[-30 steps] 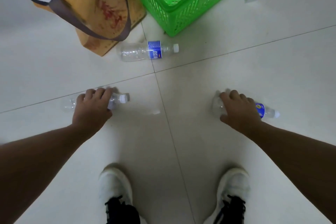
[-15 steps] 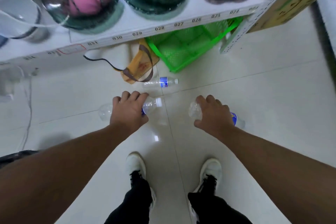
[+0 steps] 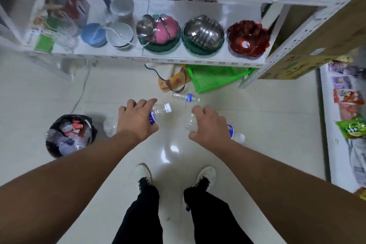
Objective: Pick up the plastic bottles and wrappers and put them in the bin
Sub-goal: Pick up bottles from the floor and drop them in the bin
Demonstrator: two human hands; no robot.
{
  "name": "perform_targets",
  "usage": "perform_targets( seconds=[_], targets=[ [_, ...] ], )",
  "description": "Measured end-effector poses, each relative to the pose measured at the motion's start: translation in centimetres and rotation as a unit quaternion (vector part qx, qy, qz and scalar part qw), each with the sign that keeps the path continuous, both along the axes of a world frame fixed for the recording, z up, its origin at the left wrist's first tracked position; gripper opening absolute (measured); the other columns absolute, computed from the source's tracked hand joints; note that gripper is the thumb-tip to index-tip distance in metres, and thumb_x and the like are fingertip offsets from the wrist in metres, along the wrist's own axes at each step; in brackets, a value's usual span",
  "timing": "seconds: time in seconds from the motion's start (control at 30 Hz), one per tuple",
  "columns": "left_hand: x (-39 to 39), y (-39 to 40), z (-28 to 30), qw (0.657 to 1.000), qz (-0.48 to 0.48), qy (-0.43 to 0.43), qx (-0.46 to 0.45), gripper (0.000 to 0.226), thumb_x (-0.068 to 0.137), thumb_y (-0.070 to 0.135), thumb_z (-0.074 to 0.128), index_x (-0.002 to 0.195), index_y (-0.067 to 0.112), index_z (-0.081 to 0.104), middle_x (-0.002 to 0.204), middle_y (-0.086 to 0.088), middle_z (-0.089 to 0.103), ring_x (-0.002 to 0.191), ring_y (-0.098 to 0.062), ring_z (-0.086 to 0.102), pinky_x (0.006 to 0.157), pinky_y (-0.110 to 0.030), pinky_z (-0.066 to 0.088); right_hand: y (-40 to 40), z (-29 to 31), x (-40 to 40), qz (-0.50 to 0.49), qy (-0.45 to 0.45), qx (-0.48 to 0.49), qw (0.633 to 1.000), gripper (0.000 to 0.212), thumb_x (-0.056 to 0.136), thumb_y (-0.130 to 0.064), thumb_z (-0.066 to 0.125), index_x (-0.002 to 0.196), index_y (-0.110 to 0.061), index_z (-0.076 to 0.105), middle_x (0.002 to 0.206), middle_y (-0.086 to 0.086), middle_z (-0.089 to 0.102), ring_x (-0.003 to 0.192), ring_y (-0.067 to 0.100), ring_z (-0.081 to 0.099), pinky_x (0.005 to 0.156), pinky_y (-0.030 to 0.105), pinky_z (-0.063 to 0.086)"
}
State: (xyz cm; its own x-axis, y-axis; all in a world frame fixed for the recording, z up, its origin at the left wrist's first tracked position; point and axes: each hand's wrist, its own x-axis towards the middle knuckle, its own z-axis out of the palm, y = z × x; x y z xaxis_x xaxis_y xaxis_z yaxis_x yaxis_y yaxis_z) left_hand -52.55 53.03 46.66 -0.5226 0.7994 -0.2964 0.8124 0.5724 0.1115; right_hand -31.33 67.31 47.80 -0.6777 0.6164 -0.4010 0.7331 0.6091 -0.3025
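My left hand (image 3: 136, 119) grips a clear plastic bottle (image 3: 161, 110) with a blue label and white cap, held in the air with the cap pointing right. My right hand (image 3: 208, 127) grips a second clear bottle (image 3: 234, 134), its cap end sticking out to the lower right. A third bottle (image 3: 186, 97) lies on the tiled floor just beyond my hands. A black bin (image 3: 70, 134) lined with a bag stands on the floor to the left, holding wrappers and clear plastic.
A white shelf unit (image 3: 170, 59) with bowls and metal dishes stands ahead. Under it sit a green basket (image 3: 213, 79) and a tan bag (image 3: 174, 83). A rack of snack packets (image 3: 348, 117) runs along the right. My feet (image 3: 174, 174) stand on the pale floor.
I have stood up, lifting both bottles off the floor. The view has pulled back, and the shelf and the bin have come into sight.
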Motion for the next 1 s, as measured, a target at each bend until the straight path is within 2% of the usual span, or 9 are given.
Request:
perform_targets(
  seconds=[0.17,0.37,0.53,0.6,0.7,0.9,1.0],
  targets=[
    [-1.5,-7.4,4.3,0.993,0.113,-0.039,0.020,0.067,0.070,0.045,0.074,0.131,0.034,0.047,0.114,0.006,0.068,0.113,-0.028,0.048,0.091,-0.046,0.040,-6.1,4.1,-4.3,0.053,0.049,0.004,0.997,0.064,0.073,-0.044,0.075,0.128,-0.026,0.048,0.110,0.002,0.049,0.097,0.032,0.057,0.077,0.042,0.046],
    [-5.1,-20.2,5.9,0.987,0.161,-0.015,0.024,0.062,0.069,0.045,0.075,0.125,0.032,0.050,0.115,0.007,0.067,0.115,-0.027,0.050,0.086,-0.043,0.033,-15.4,4.8,-9.5,0.119,0.070,-0.014,0.990,0.068,0.074,-0.043,0.079,0.134,-0.028,0.050,0.114,0.002,0.052,0.100,0.031,0.059,0.085,0.043,0.050],
    [-7.0,-33.1,6.1,0.977,0.212,0.018,0.021,0.067,0.077,0.054,0.076,0.136,0.032,0.053,0.131,0.006,0.057,0.119,-0.029,0.052,0.090,-0.045,0.042,-24.9,3.6,-14.4,0.184,0.070,-0.027,0.980,0.073,0.077,-0.047,0.081,0.141,-0.030,0.051,0.120,0.000,0.060,0.110,0.028,0.059,0.093,0.040,0.050],
    [-7.5,-37.9,5.9,0.970,0.241,0.026,0.028,0.068,0.077,0.054,0.078,0.137,0.032,0.055,0.133,0.002,0.055,0.116,-0.030,0.054,0.089,-0.045,0.044,-28.5,3.3,-16.1,0.208,0.077,-0.026,0.975,0.076,0.078,-0.052,0.082,0.143,-0.029,0.052,0.126,-0.001,0.063,0.117,0.028,0.058,0.097,0.042,0.049],
    [-8.4,-43.5,5.2,0.958,0.287,0.025,0.021,0.071,0.078,0.055,0.081,0.141,0.031,0.058,0.132,-0.001,0.056,0.114,-0.031,0.057,0.090,-0.046,0.045,-32.3,2.8,-18.5,0.225,0.087,-0.027,0.970,0.079,0.076,-0.058,0.083,0.144,-0.033,0.053,0.132,-0.002,0.059,0.121,0.027,0.054,0.096,0.044,0.050],
    [-10.9,-47.0,3.2,0.934,0.356,0.009,-0.010,0.082,0.084,0.063,0.075,0.153,0.028,0.049,0.134,0.000,0.062,0.117,-0.030,0.057,0.092,-0.045,0.046,-34.0,1.2,-23.7,0.235,0.111,-0.050,0.964,0.075,0.074,-0.052,0.087,0.140,-0.033,0.055,0.123,0.000,0.048,0.109,0.025,0.052,0.084,0.042,0.054],
    [-12.2,-46.2,2.1,0.918,0.395,-0.022,-0.008,0.073,0.083,0.061,0.078,0.141,0.027,0.052,0.126,0.001,0.067,0.112,-0.028,0.059,0.089,-0.043,0.048,-33.1,0.0,-26.5,0.246,0.106,-0.090,0.959,0.075,0.077,-0.045,0.087,0.141,-0.030,0.053,0.125,0.000,0.047,0.110,0.026,0.055,0.084,0.043,0.058]
  ],
)
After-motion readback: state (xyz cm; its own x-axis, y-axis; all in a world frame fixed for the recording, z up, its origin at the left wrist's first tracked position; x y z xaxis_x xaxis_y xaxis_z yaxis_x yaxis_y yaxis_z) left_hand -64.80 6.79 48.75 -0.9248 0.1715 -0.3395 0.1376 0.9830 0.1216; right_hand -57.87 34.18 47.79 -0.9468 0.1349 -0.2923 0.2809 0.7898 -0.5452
